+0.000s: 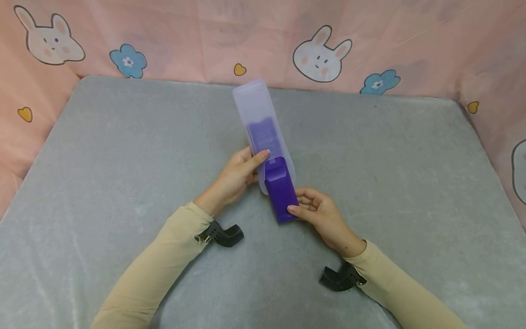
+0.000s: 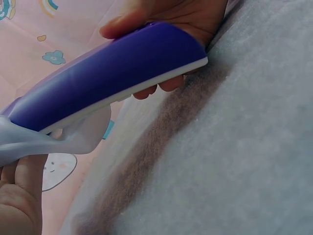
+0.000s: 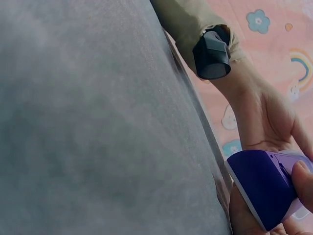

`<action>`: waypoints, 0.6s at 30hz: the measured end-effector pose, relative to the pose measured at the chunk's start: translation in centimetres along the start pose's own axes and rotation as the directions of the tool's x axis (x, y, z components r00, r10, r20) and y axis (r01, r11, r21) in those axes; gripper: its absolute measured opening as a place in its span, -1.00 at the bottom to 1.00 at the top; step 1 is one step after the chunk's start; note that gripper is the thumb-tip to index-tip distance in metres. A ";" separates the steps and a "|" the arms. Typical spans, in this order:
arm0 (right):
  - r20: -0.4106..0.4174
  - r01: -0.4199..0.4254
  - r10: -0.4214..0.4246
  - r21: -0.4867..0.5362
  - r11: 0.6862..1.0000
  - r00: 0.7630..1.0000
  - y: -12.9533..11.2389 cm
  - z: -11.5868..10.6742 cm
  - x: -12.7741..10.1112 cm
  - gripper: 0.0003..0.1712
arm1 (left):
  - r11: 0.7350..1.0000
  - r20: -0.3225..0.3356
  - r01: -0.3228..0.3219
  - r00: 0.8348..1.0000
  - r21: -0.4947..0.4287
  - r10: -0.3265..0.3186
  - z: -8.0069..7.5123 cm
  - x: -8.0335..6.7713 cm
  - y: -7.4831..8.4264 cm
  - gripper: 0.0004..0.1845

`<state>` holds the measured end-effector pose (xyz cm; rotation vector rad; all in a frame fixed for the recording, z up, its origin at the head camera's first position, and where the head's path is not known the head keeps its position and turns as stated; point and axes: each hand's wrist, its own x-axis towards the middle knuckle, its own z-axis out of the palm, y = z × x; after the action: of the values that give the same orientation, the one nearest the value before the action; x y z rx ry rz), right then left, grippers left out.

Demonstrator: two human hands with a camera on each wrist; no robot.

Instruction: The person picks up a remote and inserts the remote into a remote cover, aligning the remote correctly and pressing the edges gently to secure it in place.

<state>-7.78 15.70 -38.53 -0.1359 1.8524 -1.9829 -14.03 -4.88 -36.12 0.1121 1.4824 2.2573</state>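
Observation:
A long tool with a dark purple handle [image 1: 283, 192] and a white underside is partly inside a translucent lavender sleeve [image 1: 250, 98]. Through the sleeve a flat purple part shows faintly. My left hand [image 1: 234, 176] grips the sleeve near its lower end, thumb on top and fingers beneath. At the handle's free end, my right hand [image 1: 322, 214] pinches it between thumb and fingers. The left wrist view shows the purple handle [image 2: 112, 73] side-on, reaching from the sleeve [image 2: 49, 142] to the right hand. In the right wrist view the handle's blunt end [image 3: 259, 188] faces the camera.
A grey cloth-covered table [image 1: 144, 137] lies under the hands. Pink fabric [image 1: 176, 41] with printed rabbits and flowers hangs along its back and sides. Black curved wrist mounts [image 1: 226, 235] sit on both beige sleeves.

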 end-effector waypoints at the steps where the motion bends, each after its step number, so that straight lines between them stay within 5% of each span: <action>1: -0.001 0.000 0.000 0.000 1.000 1.000 0.0 0.0 0.0 -0.69 | 1.000 0.003 0.000 1.000 0.001 0.000 0.0 0.0 0.0 -0.57; 11: -0.010 -0.004 0.004 0.003 1.000 1.000 0.0 0.0 0.0 -0.70 | 1.000 0.018 -0.001 1.000 -0.010 0.001 0.1 -0.1 -0.1 -0.57; 18: 0.000 -0.026 0.026 -0.047 0.999 1.000 -0.3 0.1 0.1 -0.65 | 1.000 -0.029 -0.007 1.000 0.004 0.007 0.1 0.0 -0.1 -0.58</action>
<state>-7.91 15.60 -38.30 -0.1263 1.8910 -1.9231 -14.00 -4.78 -36.18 0.0862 1.5041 2.2707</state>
